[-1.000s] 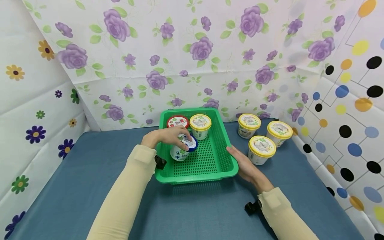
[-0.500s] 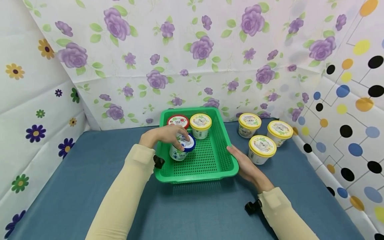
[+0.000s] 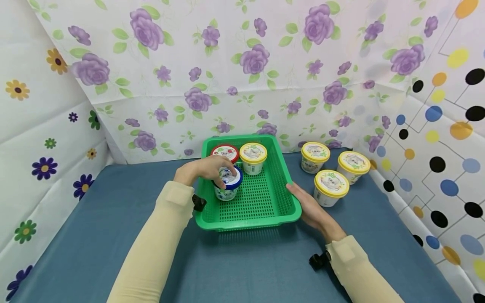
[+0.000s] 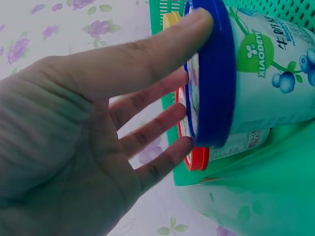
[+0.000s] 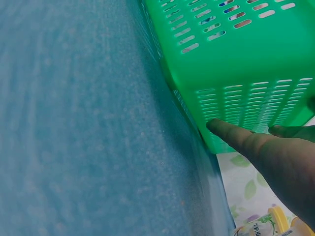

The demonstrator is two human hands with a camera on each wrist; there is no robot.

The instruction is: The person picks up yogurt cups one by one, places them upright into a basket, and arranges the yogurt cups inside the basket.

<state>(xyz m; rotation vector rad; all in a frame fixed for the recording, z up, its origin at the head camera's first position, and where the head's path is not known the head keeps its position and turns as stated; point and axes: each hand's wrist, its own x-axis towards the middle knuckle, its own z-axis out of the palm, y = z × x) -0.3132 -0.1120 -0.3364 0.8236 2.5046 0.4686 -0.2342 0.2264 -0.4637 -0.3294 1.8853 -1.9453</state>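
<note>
A blue-lidded tub (image 3: pixel 226 194) with blueberry print stands upright in the green plastic basket (image 3: pixel 248 225). My left hand (image 3: pixel 204 169) holds it from above; in the left wrist view the thumb (image 4: pixel 187 29) lies over the blue rim and the other fingertips meet the lid. A red-lidded tub (image 3: pixel 225 150) and a yellow-lidded tub (image 3: pixel 253 158) stand behind it in the basket. My right hand (image 3: pixel 307 206) grips the basket's right side, its thumb at the rim. The right wrist view shows fingers (image 5: pixel 241 137) against the slotted outer wall.
Three yellow-lidded tubs, a back one (image 3: pixel 314 156), a right one (image 3: pixel 353 166) and a front one (image 3: pixel 331 188), stand right of the basket, close by my right hand. A blue cloth (image 3: pixel 242 269) covers the table. Flowered sheets (image 3: pixel 227 63) hang behind.
The blue-lidded tub has gone from tilted to upright and shifted slightly left in the basket, with my left hand moving along. My right hand and the basket have hardly moved.
</note>
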